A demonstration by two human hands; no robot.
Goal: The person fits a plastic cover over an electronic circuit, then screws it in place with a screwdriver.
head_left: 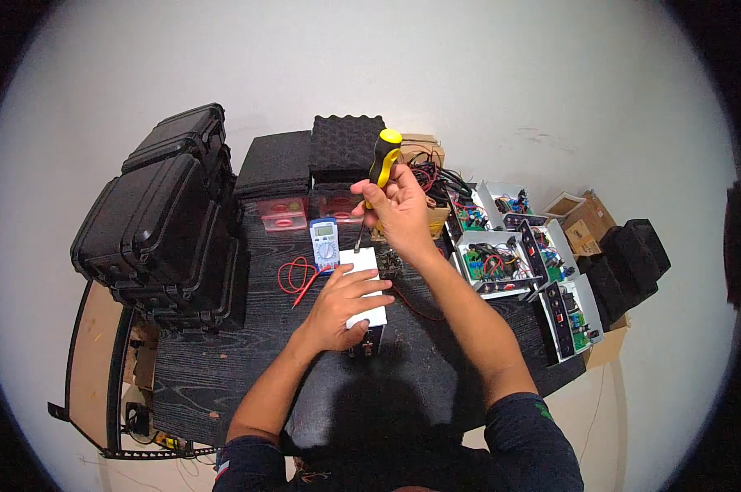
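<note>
My right hand (401, 211) is closed around a screwdriver (383, 160) with a yellow and black handle. Its shaft points down, and the tip meets the far end of a white box-shaped device (369, 316). Across the top of that device lies my left hand (346, 306), fingers spread and pressing on the white cover. A dark panel shows at the device's near end, partly below my left hand. Just left of its far end stands a blue and white multimeter (325, 243) with a red test probe (309, 287) and its looped lead.
Stacked black hard cases (153, 217) rise at the left of the dark wood-grain table (198, 377). Black foam (347, 143) and red-tinted plastic boxes (282, 213) sit at the back. Several open white enclosures with circuit boards (493, 262) and cardboard boxes (583, 217) fill the right side.
</note>
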